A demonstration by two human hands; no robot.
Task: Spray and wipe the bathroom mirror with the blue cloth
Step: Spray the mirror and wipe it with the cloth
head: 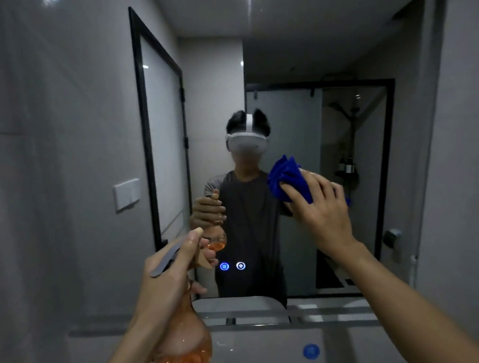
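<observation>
The bathroom mirror (296,58) fills the wall ahead and reflects a person in a white headset. My right hand (319,211) presses the bunched blue cloth (287,177) against the glass at mid-right, fingers spread over it. My left hand (170,278) grips the neck of an orange see-through spray bottle (186,343) at the lower left, just in front of the mirror's left edge. The bottle's grey trigger sticks out past my fingers. Its reflection shows in the glass above.
Two small lit touch buttons (231,266) glow low on the mirror. A narrow shelf (294,316) runs under it, above a white basin top with a blue round sticker (311,351). A wall switch (126,194) sits to the left. Grey wall stands to the right.
</observation>
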